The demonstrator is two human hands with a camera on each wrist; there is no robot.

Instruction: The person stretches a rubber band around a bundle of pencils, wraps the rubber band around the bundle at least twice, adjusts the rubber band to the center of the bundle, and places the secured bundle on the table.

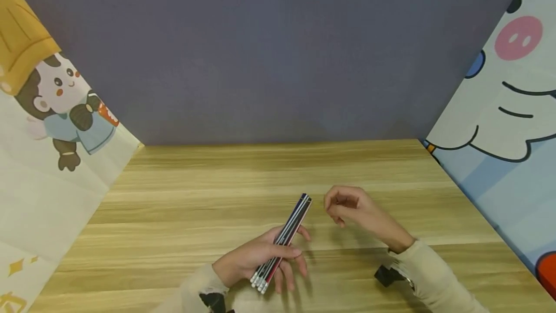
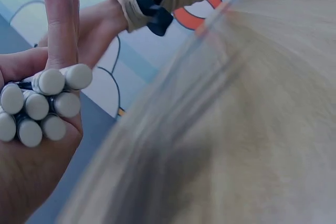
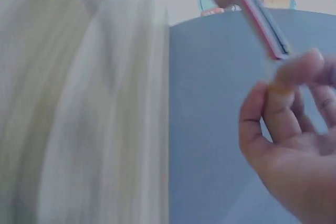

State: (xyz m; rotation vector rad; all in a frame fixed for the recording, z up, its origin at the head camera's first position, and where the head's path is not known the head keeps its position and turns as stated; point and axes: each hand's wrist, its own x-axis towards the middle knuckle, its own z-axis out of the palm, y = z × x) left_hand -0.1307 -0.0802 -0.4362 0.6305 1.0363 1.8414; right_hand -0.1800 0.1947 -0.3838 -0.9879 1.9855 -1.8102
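Observation:
A bundle of several pencils (image 1: pixel 286 238), dark with white and red stripes, lies slanted across my left hand (image 1: pixel 260 255). The left thumb presses over the bundle while the other fingers extend beneath it. White erasers (image 2: pixel 37 106) at the pencils' near ends form a cluster in the left wrist view. To the right of the pencils' far ends, my right hand (image 1: pixel 354 209) is raised above the table, apart from them. Its thumb and curled fingers pinch a small orange-yellow thing (image 3: pixel 281 88), too blurred to tell its kind.
Both hands are over a wood-grain table (image 1: pixel 195 197). A plain grey panel (image 1: pixel 278 57) stands along its back edge. Cartoon-printed sheets flank it, the left sheet (image 1: pixel 26 197) and the right sheet (image 1: pixel 512 197). Dark straps sit on both wrists.

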